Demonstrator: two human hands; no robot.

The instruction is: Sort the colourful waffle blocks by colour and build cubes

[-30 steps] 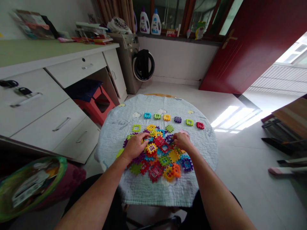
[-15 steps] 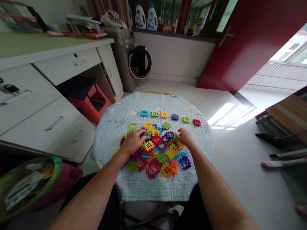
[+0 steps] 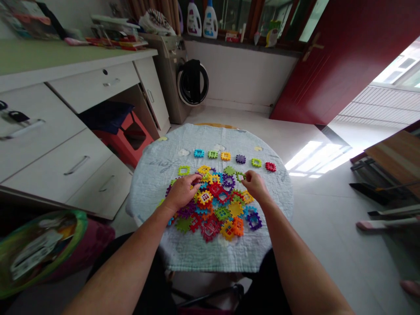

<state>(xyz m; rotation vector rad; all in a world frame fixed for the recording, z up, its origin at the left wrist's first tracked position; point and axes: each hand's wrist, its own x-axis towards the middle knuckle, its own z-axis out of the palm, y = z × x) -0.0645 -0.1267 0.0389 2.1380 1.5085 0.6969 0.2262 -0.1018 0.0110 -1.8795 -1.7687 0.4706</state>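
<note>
A heap of colourful notched plastic tiles, among them a red tile [image 3: 211, 228], lies on the cloth-covered round table [image 3: 210, 258]. My right hand [image 3: 255, 184] pinches a green frame tile [image 3: 240, 176] at the heap's right edge. On the heap's left side rests my left hand [image 3: 183, 190], fingers apart over the tiles, with nothing visibly held. Behind the heap runs a row of small tiles: blue [image 3: 198, 153], green, yellow [image 3: 225, 156], purple [image 3: 240, 159], lime [image 3: 256, 162] and red [image 3: 270, 166]. A lime frame [image 3: 184, 170] lies apart at the heap's back left.
White drawers [image 3: 78, 166] and a red stool [image 3: 126, 140] are to the left, with a bin [image 3: 95, 236] below them. A washing machine [image 3: 170, 78] with its door open stands beyond the table. A red door [image 3: 315, 65] is at the back right.
My right hand has taken hold of a green frame tile and raised it at the heap's right edge. A purple tile beside it has shifted slightly left. My left hand has hardly moved.
</note>
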